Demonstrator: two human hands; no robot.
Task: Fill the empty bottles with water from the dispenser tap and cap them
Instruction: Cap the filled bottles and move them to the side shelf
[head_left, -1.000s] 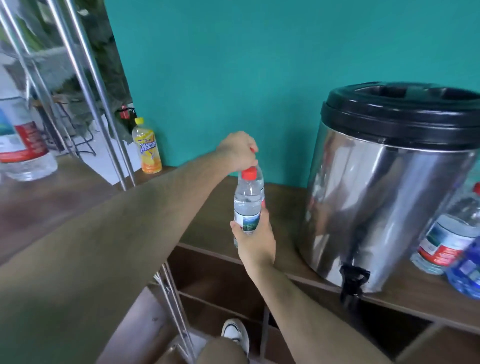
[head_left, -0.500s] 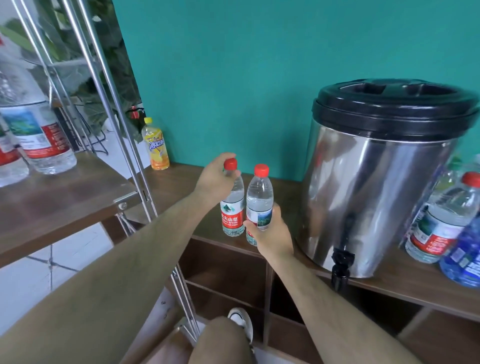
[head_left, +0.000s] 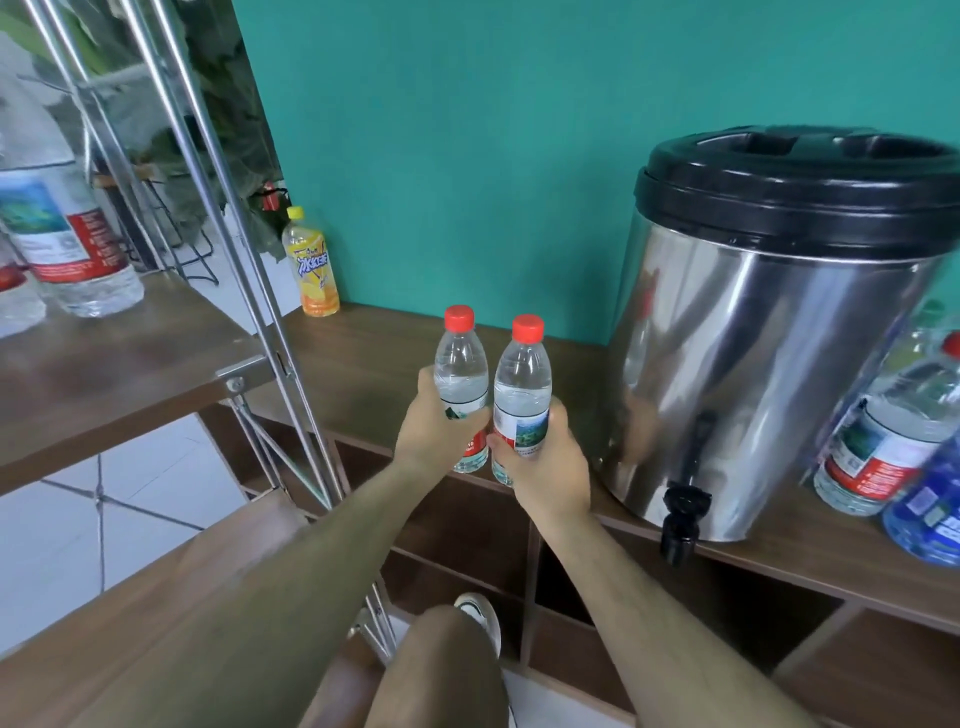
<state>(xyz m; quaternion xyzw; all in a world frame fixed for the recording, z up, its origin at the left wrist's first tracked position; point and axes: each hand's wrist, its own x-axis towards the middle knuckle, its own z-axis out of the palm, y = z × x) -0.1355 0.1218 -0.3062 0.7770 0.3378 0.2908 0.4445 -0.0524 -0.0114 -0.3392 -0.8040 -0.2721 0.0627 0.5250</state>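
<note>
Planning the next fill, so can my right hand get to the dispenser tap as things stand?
Probably not yet: the right hand grips a red-capped bottle, though nothing stands between it and the tap.

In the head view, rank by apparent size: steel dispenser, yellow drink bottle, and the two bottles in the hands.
1. steel dispenser
2. left bottle in the left hand and right bottle in the right hand: alike, not ranked
3. yellow drink bottle, smaller-looking, but farther back, so unsure
</note>
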